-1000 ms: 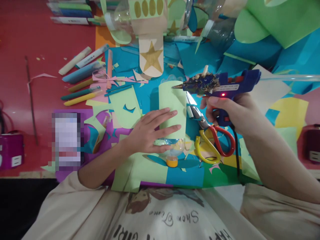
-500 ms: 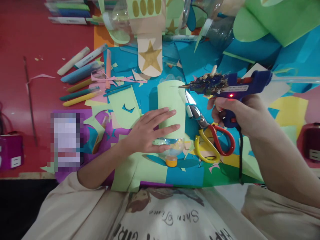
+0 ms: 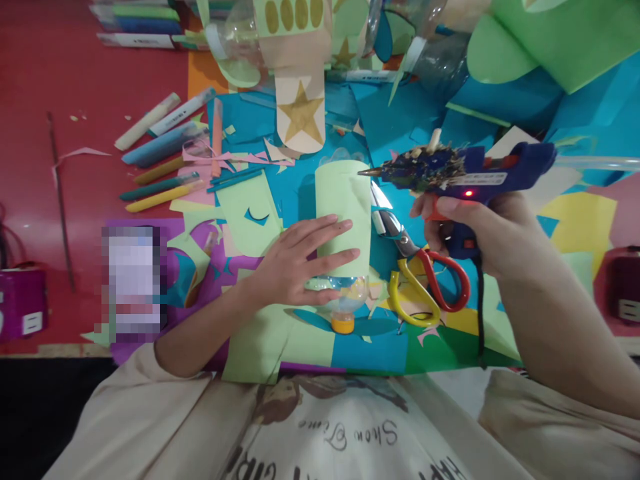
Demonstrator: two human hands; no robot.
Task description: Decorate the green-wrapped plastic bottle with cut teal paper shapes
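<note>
A plastic bottle point(image 3: 356, 295) with an orange cap lies with its cap towards me, wrapped in a light green paper sleeve point(image 3: 345, 193). My left hand point(image 3: 295, 260) holds it from the left, fingers spread over the paper and thumb near the bare plastic. My right hand point(image 3: 470, 223) is closed around the handle of a blue glue gun point(image 3: 480, 175) with a lit red light. Its metal nozzle points left at the upper right part of the sleeve; whether it touches cannot be made out. Scissors point(image 3: 417, 267) with red and yellow handles lie between the bottle and my right hand.
Markers point(image 3: 160, 150) lie to the left near a blurred-out phone point(image 3: 131, 280). Coloured paper scraps point(image 3: 250, 213) cover the table. A paper piece with a gold star point(image 3: 301, 113) and clear bottles point(image 3: 443, 63) are at the far side. A black cord point(image 3: 482, 313) hangs from the glue gun.
The glue gun's body and my right hand have shifted slightly right, and its orange trigger shows more. My left hand and the bottle have stayed put.
</note>
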